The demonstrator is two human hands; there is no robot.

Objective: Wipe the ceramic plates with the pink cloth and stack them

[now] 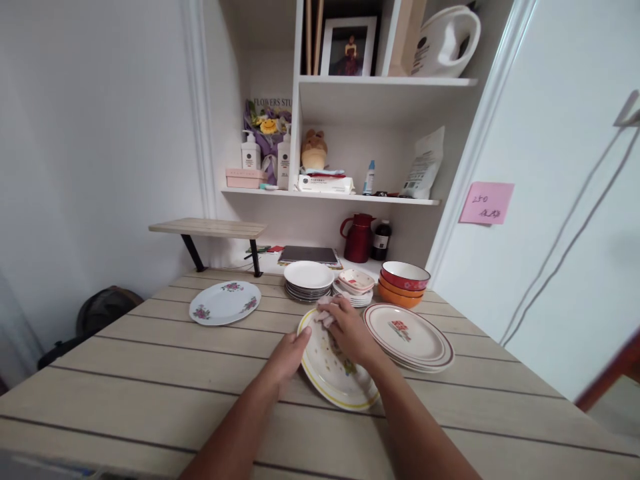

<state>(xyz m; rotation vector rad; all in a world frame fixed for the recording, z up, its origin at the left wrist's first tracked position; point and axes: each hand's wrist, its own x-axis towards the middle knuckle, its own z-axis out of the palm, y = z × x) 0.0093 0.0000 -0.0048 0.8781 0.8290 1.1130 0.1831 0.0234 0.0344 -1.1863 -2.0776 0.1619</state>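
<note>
An oval plate [327, 373] with a yellow rim and a coloured print lies tilted in front of me on the table. My left hand [291, 350] grips its left edge, thumb on top and the other fingers out of sight beneath. Over the plate's far part, my right hand [346, 327] presses a crumpled whitish cloth or tissue [327, 312] to the rim. My right forearm crosses above the plate's right side. Close by on the right is a stack of oval plates [420, 340] with red-brown rims and a red print.
Behind stand a stack of round plates [309, 275], small dishes [356, 281] and stacked bowls [404, 283]. A flowered oval plate [225, 303] lies left, near a small raised shelf [210, 228]. A red jug [358, 239] and dark bottle [381, 241] stand at the back.
</note>
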